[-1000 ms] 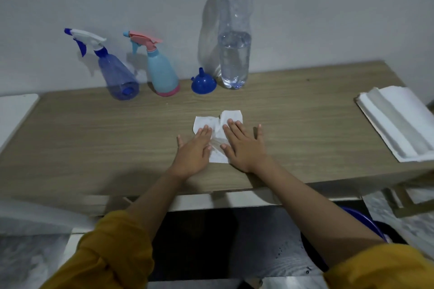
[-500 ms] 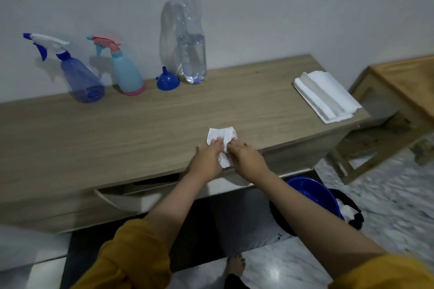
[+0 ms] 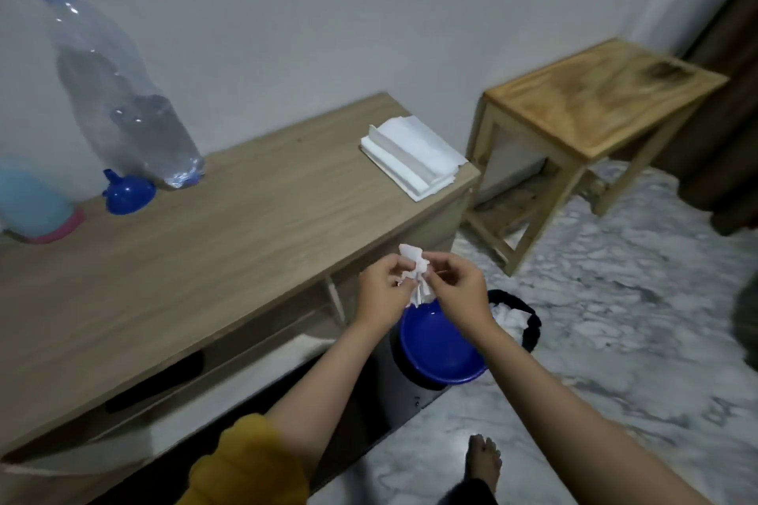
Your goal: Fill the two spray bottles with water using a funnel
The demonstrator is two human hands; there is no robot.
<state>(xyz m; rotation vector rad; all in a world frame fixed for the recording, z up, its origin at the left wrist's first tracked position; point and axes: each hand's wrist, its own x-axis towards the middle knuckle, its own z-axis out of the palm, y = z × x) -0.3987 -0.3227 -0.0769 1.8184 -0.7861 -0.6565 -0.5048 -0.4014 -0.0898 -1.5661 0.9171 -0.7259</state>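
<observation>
At the far left edge you've got the light-blue spray bottle [image 3: 30, 203] with its pink base, only partly in view, standing on the table [image 3: 229, 242]. Just right of it sits the blue funnel [image 3: 128, 194], wide end down, close beside the big water bottle [image 3: 123, 94] at the wall. Farther right, a stack of folded tissues [image 3: 412, 158] lies at the table's end. In front of the table edge, your left hand [image 3: 379, 293] and right hand [image 3: 457, 293] both pinch one crumpled tissue [image 3: 416, 275] between them, above the blue bowl [image 3: 439, 344] on the floor. A wooden stool [image 3: 594, 94] stands far right.
</observation>
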